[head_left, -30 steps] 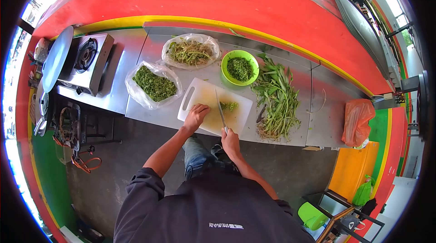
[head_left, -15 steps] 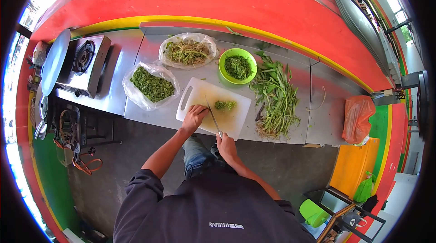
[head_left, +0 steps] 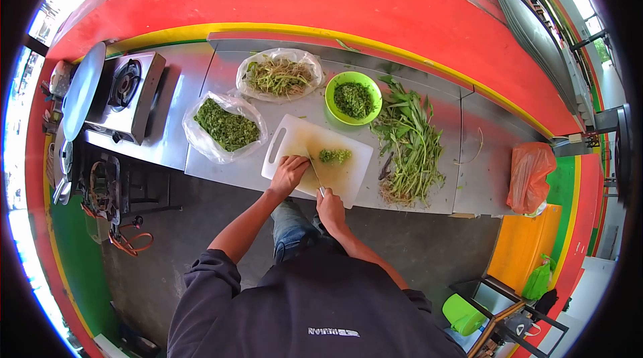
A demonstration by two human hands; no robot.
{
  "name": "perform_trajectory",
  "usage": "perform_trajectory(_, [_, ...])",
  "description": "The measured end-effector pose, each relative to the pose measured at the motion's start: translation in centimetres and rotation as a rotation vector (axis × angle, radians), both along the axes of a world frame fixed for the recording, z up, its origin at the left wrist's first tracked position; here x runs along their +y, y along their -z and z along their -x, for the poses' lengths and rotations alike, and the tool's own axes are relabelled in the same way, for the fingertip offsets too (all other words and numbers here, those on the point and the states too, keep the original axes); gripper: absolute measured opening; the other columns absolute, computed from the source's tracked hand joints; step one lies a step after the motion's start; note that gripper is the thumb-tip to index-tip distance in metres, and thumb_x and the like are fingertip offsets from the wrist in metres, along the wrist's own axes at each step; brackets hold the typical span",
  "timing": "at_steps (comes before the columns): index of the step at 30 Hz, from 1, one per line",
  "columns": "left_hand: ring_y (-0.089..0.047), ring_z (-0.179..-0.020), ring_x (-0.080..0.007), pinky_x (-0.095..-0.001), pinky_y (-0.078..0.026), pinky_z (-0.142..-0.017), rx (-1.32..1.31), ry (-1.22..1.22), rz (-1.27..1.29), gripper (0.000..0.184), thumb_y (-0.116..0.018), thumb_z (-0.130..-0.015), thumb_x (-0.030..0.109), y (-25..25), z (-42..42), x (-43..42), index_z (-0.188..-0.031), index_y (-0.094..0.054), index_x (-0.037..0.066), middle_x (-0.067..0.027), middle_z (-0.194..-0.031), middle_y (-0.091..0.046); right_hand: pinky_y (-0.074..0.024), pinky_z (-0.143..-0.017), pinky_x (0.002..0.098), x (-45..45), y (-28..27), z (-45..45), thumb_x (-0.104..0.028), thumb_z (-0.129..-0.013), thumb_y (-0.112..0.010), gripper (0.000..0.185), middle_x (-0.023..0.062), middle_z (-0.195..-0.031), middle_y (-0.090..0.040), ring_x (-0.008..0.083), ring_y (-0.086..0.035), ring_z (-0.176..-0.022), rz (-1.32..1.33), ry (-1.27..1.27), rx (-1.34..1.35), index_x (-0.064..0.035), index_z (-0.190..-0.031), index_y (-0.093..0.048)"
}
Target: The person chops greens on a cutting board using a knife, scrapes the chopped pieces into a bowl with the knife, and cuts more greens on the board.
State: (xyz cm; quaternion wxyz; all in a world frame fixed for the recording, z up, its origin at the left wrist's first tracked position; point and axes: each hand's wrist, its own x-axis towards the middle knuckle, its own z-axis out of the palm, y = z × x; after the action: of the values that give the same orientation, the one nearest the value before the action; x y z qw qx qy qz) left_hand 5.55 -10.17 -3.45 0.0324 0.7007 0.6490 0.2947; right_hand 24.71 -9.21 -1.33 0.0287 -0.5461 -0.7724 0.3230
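Observation:
My right hand (head_left: 330,206) is wrapped round the handle of a knife (head_left: 317,174), whose blade lies across the white cutting board (head_left: 360,160). Close beside the blade, my left hand (head_left: 290,172) rests on the board with its fingers curled together. What lies under those fingertips is hidden. A small heap of chopped greens (head_left: 335,156) sits just right of the blade, on a green-stained part of the board. Behind the board stands a lime-green bowl (head_left: 331,105) holding more chopped greens.
Left of the board is a plastic bag of chopped greens (head_left: 226,125), with a bag of stems and roots (head_left: 279,78) behind it. Leafy stalks (head_left: 410,147) lie to the right. A gas stove (head_left: 127,93) stands far left, an orange plastic bag (head_left: 529,177) far right.
The knife handle and my right hand have shifted slightly forward, and the blade's angle has changed a little. My left hand stays in nearly the same place on the board.

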Motion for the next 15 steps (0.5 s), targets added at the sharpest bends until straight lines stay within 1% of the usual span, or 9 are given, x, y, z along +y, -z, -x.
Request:
perform_trajectory(3, [-0.063,-0.104,-0.0208,-0.0374,-0.044,-0.093,0.008,-0.002,0.027,0.028,-0.067,-0.078,0.007,-0.3,0.2,-0.2,-0.106,-0.070,0.007,-0.0024,-0.111,-0.067,-0.0554,-0.061,0.0543,0.1,-0.7,-0.4,-0.036,-0.101,-0.052,0.039,0.0284,-0.072,-0.067,0.0473,-0.068,-0.071,0.021,0.027,0.042,0.0024,-0.092,-0.058])
perform_trajectory(6, [-0.064,-0.104,-0.0204,-0.0379,-0.044,-0.093,-0.008,-0.015,-0.001,0.027,-0.068,-0.078,0.006,0.0,0.1,-0.1,-0.105,-0.070,0.008,-0.0024,-0.110,-0.068,-0.0547,-0.061,0.0552,-0.4,-0.7,-1.1,-0.036,-0.101,-0.052,0.040,0.0290,-0.072,-0.066,0.0483,-0.067,-0.071,0.035,0.018,0.071,0.0024,-0.092,-0.058])
perform_trajectory(12, [-0.065,-0.103,-0.0199,-0.0379,-0.044,-0.093,-0.050,-0.002,-0.028,0.023,-0.070,-0.078,0.006,-0.1,0.4,-0.2,-0.101,-0.071,0.007,-0.0035,-0.107,-0.071,-0.0552,-0.061,0.0548,-0.9,-0.6,-1.2,-0.036,-0.101,-0.052,0.040,0.0287,-0.071,-0.066,0.0474,-0.067,-0.070,0.022,-0.007,0.025,0.0022,-0.091,-0.058])
perform_trajectory(14, [-0.064,-0.104,-0.0196,-0.0380,-0.043,-0.094,-0.044,0.010,-0.015,0.023,-0.066,-0.080,0.009,0.0,0.4,-0.2,-0.102,-0.071,0.006,-0.0020,-0.108,-0.069,-0.0543,-0.062,0.0553,-0.6,-0.6,-0.7,-0.035,-0.101,-0.053,0.040,0.0291,-0.072,-0.066,0.0480,-0.067,-0.070,0.024,0.007,0.023,0.0024,-0.090,-0.059])
perform_trajectory(15, [-0.064,-0.104,-0.0196,-0.0380,-0.043,-0.094,-0.046,0.012,-0.014,0.023,-0.066,-0.080,0.009,0.1,0.3,-0.3,-0.102,-0.071,0.006,-0.0020,-0.108,-0.069,-0.0534,-0.062,0.0558,-0.6,-0.5,-0.6,-0.035,-0.100,-0.054,0.040,0.0294,-0.072,-0.066,0.0486,-0.066,-0.070,0.025,0.020,0.021,0.0027,-0.088,-0.060])
